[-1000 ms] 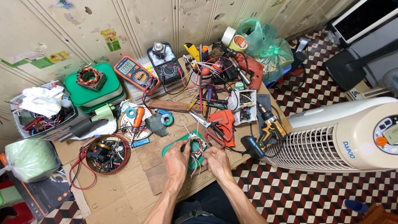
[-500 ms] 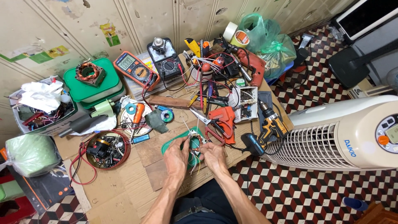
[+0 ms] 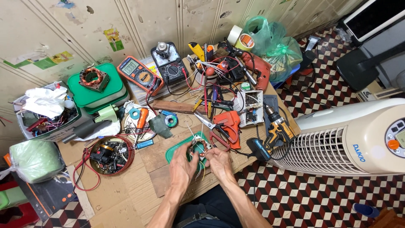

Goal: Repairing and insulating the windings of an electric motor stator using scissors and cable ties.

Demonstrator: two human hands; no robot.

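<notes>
Fingers of the left hand [image 3: 182, 162] curl loosely over the near-left edge of a small motor stator [image 3: 199, 147], a ring of copper-coloured winding with thin pale wires sticking up from it; the fingertips press on the coil. The right hand [image 3: 218, 158] meets it from the other side, thumb and forefinger drawn together on the wires at the stator's near-right rim, though whether they actually pinch a strand is too small to tell. The stator sits in a shallow green plastic tray [image 3: 175, 151], which rests on worn brown cardboard [image 3: 126, 198] covering the low worktable.

At far left lies a soft green bundle in clear plastic [image 3: 33, 160], and behind it a grey box [image 3: 46, 122] stuffed with crumpled white paper and wires. A round red-rimmed tin [image 3: 112, 155] holds dark metal parts. A second wound stator [image 3: 93, 79] stands on a stack of green lids [image 3: 97, 95]. Toward the wall lie an orange multimeter [image 3: 139, 75] and a black analogue meter [image 3: 171, 67]. Just right of the hands are scissors [image 3: 211, 125], an orange glue gun [image 3: 228, 122] and a yellow-and-black cordless drill [image 3: 274, 133]. A cream tower fan [image 3: 350, 139] with a ribbed grille lies on the chequered floor tiles [image 3: 303, 194].
</notes>
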